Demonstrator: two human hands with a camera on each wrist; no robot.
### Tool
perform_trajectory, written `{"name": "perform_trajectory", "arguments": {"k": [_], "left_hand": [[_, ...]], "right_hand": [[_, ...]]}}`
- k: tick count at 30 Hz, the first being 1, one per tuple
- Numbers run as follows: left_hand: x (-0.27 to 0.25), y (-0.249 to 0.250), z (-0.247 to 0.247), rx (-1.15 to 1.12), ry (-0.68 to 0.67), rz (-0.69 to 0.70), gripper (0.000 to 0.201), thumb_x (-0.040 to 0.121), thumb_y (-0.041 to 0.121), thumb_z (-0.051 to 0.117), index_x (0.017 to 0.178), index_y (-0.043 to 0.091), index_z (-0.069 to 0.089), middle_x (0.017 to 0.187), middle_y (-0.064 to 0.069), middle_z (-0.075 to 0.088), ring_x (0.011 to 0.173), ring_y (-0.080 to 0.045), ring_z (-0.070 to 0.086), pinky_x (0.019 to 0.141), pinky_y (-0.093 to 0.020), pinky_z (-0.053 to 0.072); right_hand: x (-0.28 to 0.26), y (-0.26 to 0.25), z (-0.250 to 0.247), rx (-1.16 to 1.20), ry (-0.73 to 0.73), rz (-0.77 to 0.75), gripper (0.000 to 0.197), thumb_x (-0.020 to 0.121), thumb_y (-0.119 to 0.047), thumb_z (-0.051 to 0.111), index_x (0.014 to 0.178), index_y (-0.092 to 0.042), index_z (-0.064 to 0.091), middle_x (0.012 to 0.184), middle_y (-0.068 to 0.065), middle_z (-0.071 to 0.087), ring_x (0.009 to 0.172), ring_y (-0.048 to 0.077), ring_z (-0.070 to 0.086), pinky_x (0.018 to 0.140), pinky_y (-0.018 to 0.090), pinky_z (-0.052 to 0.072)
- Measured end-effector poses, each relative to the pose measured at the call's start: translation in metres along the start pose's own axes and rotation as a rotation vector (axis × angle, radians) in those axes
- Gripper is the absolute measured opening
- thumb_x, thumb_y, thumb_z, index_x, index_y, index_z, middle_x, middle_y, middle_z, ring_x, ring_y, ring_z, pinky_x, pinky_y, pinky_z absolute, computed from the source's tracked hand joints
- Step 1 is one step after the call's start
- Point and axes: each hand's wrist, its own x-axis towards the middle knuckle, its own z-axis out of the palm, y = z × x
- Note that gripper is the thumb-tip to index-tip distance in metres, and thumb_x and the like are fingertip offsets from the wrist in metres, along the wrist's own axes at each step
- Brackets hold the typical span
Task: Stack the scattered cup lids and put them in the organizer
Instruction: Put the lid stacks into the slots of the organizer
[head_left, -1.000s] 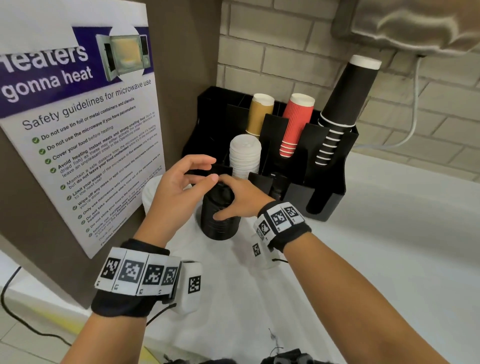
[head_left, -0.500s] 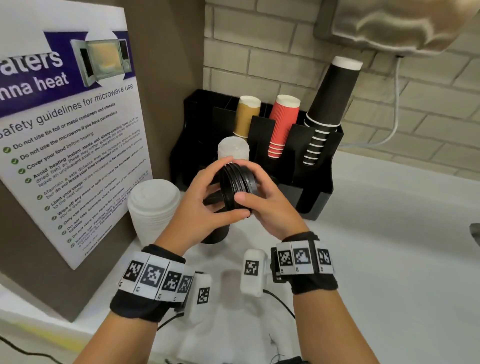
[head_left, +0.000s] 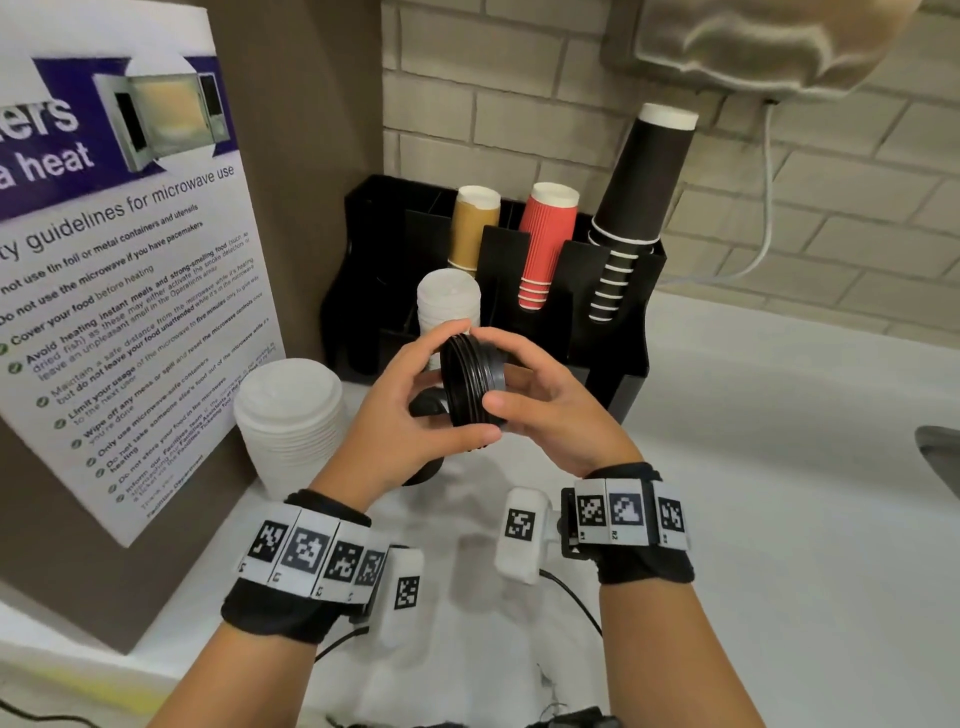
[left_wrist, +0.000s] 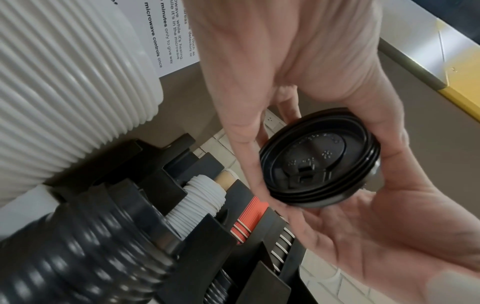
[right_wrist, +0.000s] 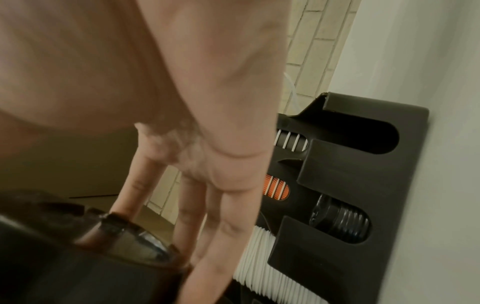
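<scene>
Both hands hold a short stack of black cup lids (head_left: 472, 382) on edge above the counter. My left hand (head_left: 415, 389) grips its rim from the left, and my right hand (head_left: 530, 384) grips it from the right. The left wrist view shows the lids' top face (left_wrist: 319, 158) between thumb and fingers. Beneath the hands a taller black lid stack (left_wrist: 78, 257) stands on the counter, mostly hidden in the head view. A white lid stack (head_left: 288, 421) stands to its left. The black organizer (head_left: 623, 364) behind holds white lids (head_left: 449, 306) and black lids (right_wrist: 342, 222).
Tan (head_left: 472, 228), red (head_left: 548, 244) and black (head_left: 639, 208) paper cups stand upside down in the organizer's back slots. A microwave poster (head_left: 130, 260) on a brown panel closes the left side. White counter (head_left: 753, 519) runs to the right, with a sink edge (head_left: 940, 452).
The hands lifted a few black lids off the top of the black stack on the counter and turned them on edge. In the last half second they barely moved.
</scene>
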Motion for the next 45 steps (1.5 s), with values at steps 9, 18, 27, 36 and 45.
{"name": "perform_trajectory", "arguments": {"k": [9,18,27,36,45], "left_hand": [[0.002,-0.001,0.000,-0.035,-0.009,-0.017,0.096,0.060,0.023,0.088,0.143,0.036,0.041,0.140,0.005,0.045,0.127,-0.012,0.051,0.093,-0.041,0.055],[0.005,-0.005,0.003,0.035,0.014,0.007,0.099,0.059,0.029,0.086,0.144,0.041,0.036,0.140,0.010,0.045,0.127,-0.006,0.049,0.102,-0.044,0.049],[0.007,-0.003,-0.013,0.084,0.190,0.013,0.057,0.076,0.039,0.071,0.125,0.052,0.045,0.139,0.015,0.043,0.122,-0.002,0.052,0.081,-0.008,0.048],[0.005,0.002,-0.027,0.132,0.278,0.047,0.035,0.087,0.017,0.068,0.108,0.044,0.058,0.125,0.010,0.054,0.103,-0.003,0.061,0.077,-0.005,0.045],[0.001,0.002,-0.034,0.143,0.293,0.038,0.033,0.089,0.013,0.067,0.107,0.040,0.060,0.126,0.003,0.055,0.102,-0.008,0.061,0.076,-0.003,0.043]], "right_hand": [[0.000,-0.004,0.000,-0.035,-0.001,0.008,0.065,0.080,-0.016,0.068,0.140,-0.025,0.047,0.118,0.006,0.065,0.112,0.024,0.063,0.092,0.042,0.054],[0.005,-0.003,0.003,-0.138,0.054,-0.041,0.063,0.078,-0.007,0.076,0.134,-0.025,0.053,0.117,0.012,0.065,0.110,0.024,0.064,0.100,0.043,0.049],[0.051,-0.011,-0.041,-0.290,0.448,-0.138,0.059,0.073,-0.020,0.082,0.122,-0.037,0.054,0.115,-0.005,0.062,0.105,0.013,0.063,0.086,0.030,0.054],[0.112,0.011,-0.078,-1.233,0.197,0.248,0.078,0.070,-0.014,0.079,0.136,-0.020,0.038,0.129,0.016,0.048,0.120,0.032,0.041,0.096,0.041,0.044],[0.125,0.028,-0.069,-1.546,-0.028,0.406,0.083,0.068,-0.014,0.078,0.139,-0.016,0.036,0.115,0.018,0.053,0.112,0.032,0.049,0.084,0.044,0.055]]}}
